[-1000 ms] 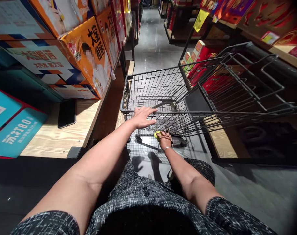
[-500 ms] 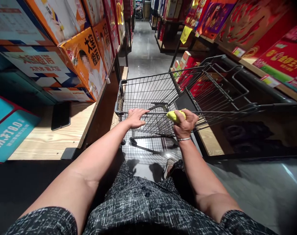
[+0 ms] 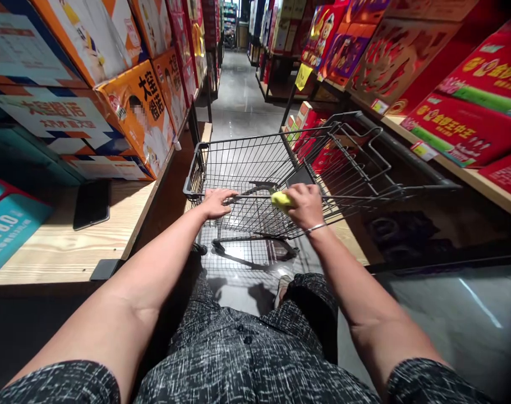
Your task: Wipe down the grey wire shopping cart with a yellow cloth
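A dark wire shopping cart [image 3: 255,224] stands sideways in front of me, its handle end toward the right. My left hand [image 3: 216,203] is closed loosely over the near top rim by the left corner, thumb on the near side and fingers over the wire. Bunched in my right hand [image 3: 308,205] is a yellow-green cloth [image 3: 281,200], pressed on the same rim farther right. The fingers of that hand curl over the cloth and rim, so part of the cloth is hidden. The cart's basket holds nothing that I can see.
A wooden shelf [image 3: 124,210] at left carries a black phone [image 3: 92,203], orange boxes [image 3: 133,118] and a teal box [image 3: 15,224]. Red gift boxes [image 3: 457,129] line the right shelf. An aisle with a grey floor [image 3: 237,73] runs ahead between the shelves.
My right hand has turned palm-down and slid left along the rim with the cloth. The view has shifted slightly right, and my left hand stays on the rim.
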A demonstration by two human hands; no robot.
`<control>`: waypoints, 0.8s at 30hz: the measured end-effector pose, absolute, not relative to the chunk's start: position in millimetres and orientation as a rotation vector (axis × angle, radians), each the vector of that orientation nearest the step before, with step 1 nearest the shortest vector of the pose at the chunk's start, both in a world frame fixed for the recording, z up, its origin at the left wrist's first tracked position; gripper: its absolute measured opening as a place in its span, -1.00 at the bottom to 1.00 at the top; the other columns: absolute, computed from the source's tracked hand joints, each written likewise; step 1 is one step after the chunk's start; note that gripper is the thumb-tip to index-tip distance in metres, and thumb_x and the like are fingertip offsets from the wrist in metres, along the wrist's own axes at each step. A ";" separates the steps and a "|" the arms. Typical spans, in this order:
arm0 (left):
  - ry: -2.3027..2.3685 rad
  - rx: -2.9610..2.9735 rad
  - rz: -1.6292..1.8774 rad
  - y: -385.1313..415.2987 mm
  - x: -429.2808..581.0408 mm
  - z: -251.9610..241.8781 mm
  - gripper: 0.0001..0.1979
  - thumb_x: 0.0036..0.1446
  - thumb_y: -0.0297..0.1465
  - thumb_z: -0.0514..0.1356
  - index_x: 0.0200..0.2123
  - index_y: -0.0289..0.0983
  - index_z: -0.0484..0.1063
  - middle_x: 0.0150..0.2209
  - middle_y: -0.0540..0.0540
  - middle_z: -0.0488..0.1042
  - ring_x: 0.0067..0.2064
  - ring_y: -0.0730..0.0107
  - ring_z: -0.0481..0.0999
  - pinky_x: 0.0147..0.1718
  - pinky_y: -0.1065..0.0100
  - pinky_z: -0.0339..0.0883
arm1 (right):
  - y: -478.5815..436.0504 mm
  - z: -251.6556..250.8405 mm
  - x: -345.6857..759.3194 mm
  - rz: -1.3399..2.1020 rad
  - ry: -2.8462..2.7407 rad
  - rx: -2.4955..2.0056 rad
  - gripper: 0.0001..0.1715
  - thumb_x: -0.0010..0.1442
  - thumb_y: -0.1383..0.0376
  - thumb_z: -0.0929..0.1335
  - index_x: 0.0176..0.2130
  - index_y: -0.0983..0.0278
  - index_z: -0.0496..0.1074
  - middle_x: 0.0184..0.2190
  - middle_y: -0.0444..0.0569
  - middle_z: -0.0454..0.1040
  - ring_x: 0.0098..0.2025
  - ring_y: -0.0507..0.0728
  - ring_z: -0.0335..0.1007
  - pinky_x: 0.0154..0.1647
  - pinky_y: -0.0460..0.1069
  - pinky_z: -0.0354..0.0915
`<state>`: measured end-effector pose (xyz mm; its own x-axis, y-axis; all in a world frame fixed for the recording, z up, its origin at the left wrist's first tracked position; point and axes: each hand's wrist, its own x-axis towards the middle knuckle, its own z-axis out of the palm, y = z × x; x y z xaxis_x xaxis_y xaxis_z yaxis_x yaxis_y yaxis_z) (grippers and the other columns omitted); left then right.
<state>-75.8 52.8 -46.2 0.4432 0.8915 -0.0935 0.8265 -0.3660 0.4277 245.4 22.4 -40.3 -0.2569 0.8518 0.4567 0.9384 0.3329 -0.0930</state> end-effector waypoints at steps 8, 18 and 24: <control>1.594 2.217 0.286 68.6 -94.5 -45.1 -0.54 0.19 -0.20 0.20 0.15 -0.01 0.58 0.21 -0.01 0.56 0.35 -0.02 0.34 0.40 -0.10 0.00 | 3.9 -4.5 396.1 -0.358 -1.737 -2.063 -0.57 0.06 0.43 0.37 -0.08 0.25 0.66 0.04 0.14 0.52 0.05 0.29 0.20 0.01 0.16 0.14; 1.446 2.329 0.240 49.1 -40.1 -36.2 -0.43 0.35 -0.09 0.06 0.39 0.05 0.31 0.34 -0.04 0.43 0.35 0.00 0.28 0.33 -0.13 -0.02 | 14.2 -69.0 233.9 -0.267 -1.829 -1.682 -0.34 0.03 0.43 0.36 0.15 0.20 0.47 0.18 0.14 0.36 0.17 0.34 0.17 0.19 0.26 0.21; 1.377 2.383 0.227 52.0 -50.9 -38.9 -0.37 0.25 -0.27 0.13 0.39 0.02 0.29 0.34 -0.06 0.42 0.29 -0.03 0.31 0.27 -0.09 -0.02 | 14.0 -126.7 182.0 -0.183 -2.186 -1.603 -0.56 0.30 0.36 0.36 0.09 -0.03 0.56 0.25 0.00 0.42 0.28 0.33 0.08 0.24 0.25 0.14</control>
<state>-50.9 52.0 -38.9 0.5073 0.8604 -0.0481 0.7994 -0.4490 0.3992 182.0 14.0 -126.7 -0.2460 0.8795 0.4073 0.9350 0.3261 -0.1394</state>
